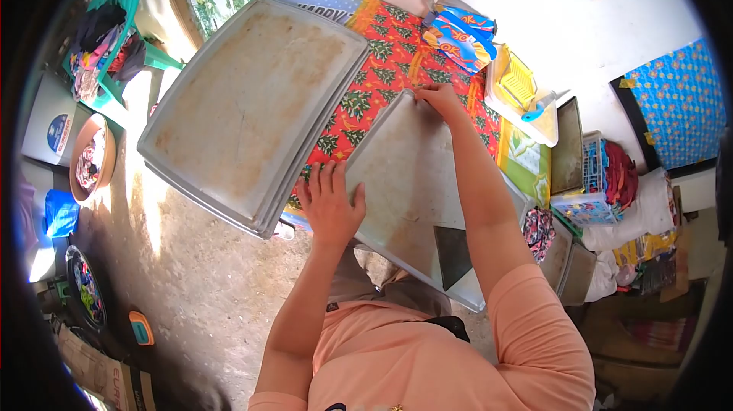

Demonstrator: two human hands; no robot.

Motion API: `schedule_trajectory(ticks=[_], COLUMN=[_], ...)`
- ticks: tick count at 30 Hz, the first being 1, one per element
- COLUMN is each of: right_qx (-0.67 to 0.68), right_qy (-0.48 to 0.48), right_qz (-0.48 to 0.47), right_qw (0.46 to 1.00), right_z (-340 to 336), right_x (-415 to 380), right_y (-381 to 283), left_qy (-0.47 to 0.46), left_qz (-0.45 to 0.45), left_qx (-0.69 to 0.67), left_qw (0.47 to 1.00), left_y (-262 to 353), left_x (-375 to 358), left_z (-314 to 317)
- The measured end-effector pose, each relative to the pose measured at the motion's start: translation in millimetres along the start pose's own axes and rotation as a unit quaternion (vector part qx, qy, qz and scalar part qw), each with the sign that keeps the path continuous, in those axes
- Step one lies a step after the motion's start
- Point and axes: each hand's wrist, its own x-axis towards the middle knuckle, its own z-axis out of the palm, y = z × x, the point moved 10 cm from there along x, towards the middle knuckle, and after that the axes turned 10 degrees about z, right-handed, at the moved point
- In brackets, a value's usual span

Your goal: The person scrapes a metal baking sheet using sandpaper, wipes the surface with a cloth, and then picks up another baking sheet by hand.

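Note:
A flat grey metal tray (pixel 397 174) with brownish stains lies at the table's near side, in front of my body. My left hand (pixel 334 201) rests at its left edge with fingers spread, partly over the tablecloth. At the far corner, the bent fingers of my right hand (pixel 441 101) pinch the tray's rim. A dark triangular patch (pixel 453 257) shows on the tray's near part, beside my right forearm. To the left sits a stack of similar stained trays (pixel 256 109), lying on the same table.
A red tablecloth (pixel 382 59) with tree prints covers the table. Blue snack packs (pixel 460 33) and a white container with a yellow basket (pixel 517 84) stand at the back right. A green chair (pixel 126 10) holds clothes at left. A crate (pixel 592 205) stands at right.

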Motion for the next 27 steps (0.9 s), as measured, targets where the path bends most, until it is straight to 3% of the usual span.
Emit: schedule_trajectory(ticks=[6, 12, 15, 17, 19, 20, 21, 23, 25, 27], right_qx=[-0.032, 0.165, 0.096, 0.082, 0.164, 0.000, -0.164, -0.344, -0.423, -0.398], right_qy=[0.007, -0.067, 0.085, 0.070, 0.118, 0.225, 0.324, 0.423, 0.461, 0.479], right_qz=[0.020, 0.016, -0.168, -0.119, -0.073, -0.071, -0.065, -0.037, 0.104, 0.257], right_qw=[0.999, 0.984, 0.977, 0.987, 0.977, 0.972, 0.930, 0.838, 0.773, 0.739], right_z=[3, -7, -48, -70, -86, -105, -124, -157, -195, -222], right_x=[7, -15, -58, -78, -124, -159, -191, -227, -253, -285], right_y=[5, 16, 18, 57, 86, 88, 92, 130, 186, 228], left_qy=[0.009, 0.006, 0.016, 0.020, 0.024, 0.025, 0.027, 0.029, 0.029, 0.033], left_qz=[0.002, -0.005, 0.001, 0.005, 0.009, 0.011, 0.012, 0.011, 0.007, -0.005], left_qx=[-0.002, -0.008, -0.007, -0.004, -0.001, -0.002, -0.003, -0.010, -0.024, -0.099], left_qw=[1.000, 1.000, 1.000, 1.000, 1.000, 1.000, 1.000, 0.999, 0.999, 0.995], left_y=[0, 0, 1, 1, 2, 3, 3, 1, -2, -9], left_x=[-1, 0, -1, -2, -2, -2, -2, -4, -6, -9], left_z=[1, -1, -1, -2, -3, -3, -2, 0, 3, 1])
